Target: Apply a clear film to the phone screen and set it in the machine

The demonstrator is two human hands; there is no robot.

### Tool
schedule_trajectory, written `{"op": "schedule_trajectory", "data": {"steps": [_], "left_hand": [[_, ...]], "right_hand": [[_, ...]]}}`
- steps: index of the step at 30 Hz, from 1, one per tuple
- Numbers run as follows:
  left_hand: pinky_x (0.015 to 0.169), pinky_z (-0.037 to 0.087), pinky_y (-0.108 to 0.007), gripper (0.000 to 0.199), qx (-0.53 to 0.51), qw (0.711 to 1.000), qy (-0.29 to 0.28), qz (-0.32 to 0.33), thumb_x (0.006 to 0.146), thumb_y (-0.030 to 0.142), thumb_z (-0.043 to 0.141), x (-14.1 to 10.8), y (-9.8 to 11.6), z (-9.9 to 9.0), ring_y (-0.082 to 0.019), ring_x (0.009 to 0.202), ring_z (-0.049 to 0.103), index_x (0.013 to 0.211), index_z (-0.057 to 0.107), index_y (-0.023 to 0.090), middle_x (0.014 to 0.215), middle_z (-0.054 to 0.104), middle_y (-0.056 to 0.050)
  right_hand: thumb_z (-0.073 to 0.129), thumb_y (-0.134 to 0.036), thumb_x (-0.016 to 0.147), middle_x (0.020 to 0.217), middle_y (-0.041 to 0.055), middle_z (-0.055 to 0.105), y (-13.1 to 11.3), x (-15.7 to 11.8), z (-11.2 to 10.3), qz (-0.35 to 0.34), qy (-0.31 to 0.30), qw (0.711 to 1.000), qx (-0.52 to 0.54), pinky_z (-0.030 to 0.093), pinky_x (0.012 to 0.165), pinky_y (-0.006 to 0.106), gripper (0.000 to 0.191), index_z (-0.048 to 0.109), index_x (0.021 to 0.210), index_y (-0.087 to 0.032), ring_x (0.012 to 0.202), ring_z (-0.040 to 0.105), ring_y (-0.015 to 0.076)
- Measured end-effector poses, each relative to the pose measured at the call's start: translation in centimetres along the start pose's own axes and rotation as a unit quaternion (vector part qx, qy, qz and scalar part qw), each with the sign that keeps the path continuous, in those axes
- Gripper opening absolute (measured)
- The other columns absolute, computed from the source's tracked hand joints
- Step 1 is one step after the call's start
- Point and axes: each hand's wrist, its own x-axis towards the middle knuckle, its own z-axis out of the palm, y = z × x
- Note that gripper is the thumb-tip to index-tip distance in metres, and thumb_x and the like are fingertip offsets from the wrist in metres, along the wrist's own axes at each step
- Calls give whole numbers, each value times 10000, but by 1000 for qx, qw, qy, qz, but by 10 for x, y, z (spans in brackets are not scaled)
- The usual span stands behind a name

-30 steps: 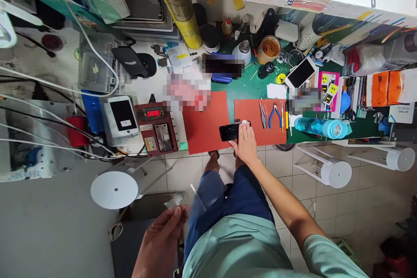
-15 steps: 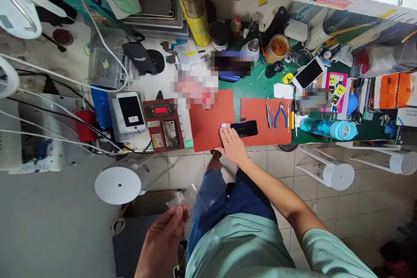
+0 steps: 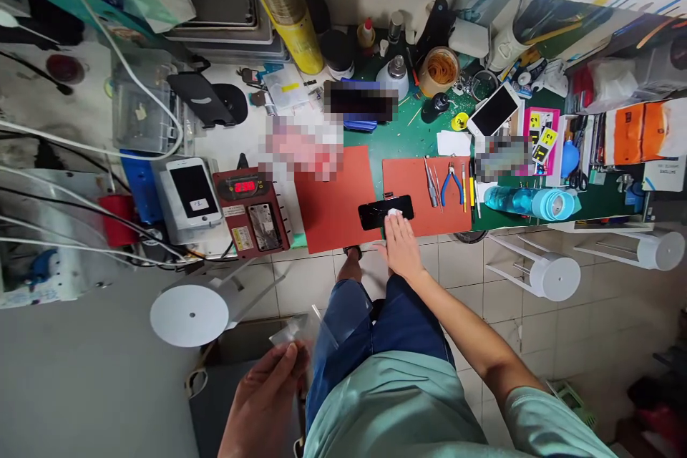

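Note:
Beneath the fingertips of my right hand [image 3: 403, 250] is a small white wipe [image 3: 394, 212], pressed onto a black smartphone [image 3: 370, 216]. The phone lies face up across the gap between two reddish-brown mats, the left mat [image 3: 335, 193] and the right mat [image 3: 426, 218]. Low and to the left, away from the bench, my left hand [image 3: 268, 390] pinches a clear plastic film [image 3: 343, 315] between thumb and fingers. The film hangs over my thigh; its exact outline is hard to make out.
Blue-handled pliers [image 3: 454, 186], tweezers and slim tools lie on the right mat. A blue bottle [image 3: 529, 202] is farther right. Left of the mats is a red heating station [image 3: 252, 211] with a lit display, then a white phone [image 3: 193, 189]. Stools [image 3: 187, 311] stand below the bench.
My right hand and the wipe have slid right over the phone, uncovering its left end. My left hand still pinches the film. The whole view has shifted slightly.

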Motion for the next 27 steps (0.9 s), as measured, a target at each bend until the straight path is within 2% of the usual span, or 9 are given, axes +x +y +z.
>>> {"op": "schedule_trajectory", "data": {"steps": [3,6,8,10,14,17,19,24,27], "left_hand": [[459,536,-265,430,1,999,-32,-28,433,454,1087,-3,3,9,-169,536,632,666,811,220,656,739,-25],[492,547,-273,368,9,999,-49,-15,494,421,1075,-4,3,13,-181,567,643,662,813,224,652,729,-31],[533,577,-271,347,7,999,-54,-5,511,397,1073,-3,1,13,-193,617,675,670,821,219,693,755,-43],[551,591,-262,352,2,998,-56,0,508,387,1077,-3,-2,13,-193,645,691,690,834,210,728,777,-51],[496,556,-219,399,-7,998,-66,-11,476,372,1092,-9,-3,21,-155,602,672,725,842,186,732,784,-33],[575,612,-196,446,-25,998,-51,-28,411,341,1107,-18,-2,33,-156,664,728,724,835,175,775,807,-25],[680,650,-192,460,-34,998,-46,-28,388,324,1111,-23,-4,42,-166,744,766,719,832,168,786,815,-28],[795,650,-175,481,2,996,-94,5,455,354,1108,-40,-15,61,-154,819,776,813,860,148,872,842,-70],[775,646,-175,523,26,992,-116,33,448,406,1112,-55,-19,72,-149,794,758,812,864,123,877,839,-101]], "right_hand": [[454,-539,1134,1780,277,281,21,-7,-5,58,27,998,6,213,1365,626,843,238,1732,14,1706,162,390],[421,-512,1146,1789,261,278,36,-10,-10,79,61,995,25,232,1360,633,813,199,1747,-11,1710,156,367],[430,-525,1142,1763,258,347,42,-12,-15,103,106,986,73,255,1354,641,784,289,1727,-23,1697,214,362],[450,-536,1135,1676,255,496,47,-18,-22,139,157,969,132,295,1337,656,707,471,1646,-48,1644,352,364],[462,-515,1132,1320,227,753,59,-45,-42,208,234,931,187,471,1220,618,513,734,1317,-122,1351,660,346],[511,-522,1107,1121,179,790,77,-76,-60,274,293,890,218,614,994,513,435,736,1184,-157,1068,755,303],[572,-536,1070,1028,146,796,95,-97,-73,306,320,863,245,644,835,434,411,718,1153,-161,906,771,268],[653,-532,990,930,120,801,136,-128,-97,302,336,832,321,637,716,358,379,693,1077,-165,804,786,237],[615,-482,1012,923,108,804,129,-113,-92,261,311,843,353,639,720,340,342,694,1103,-162,808,792,224]]}}
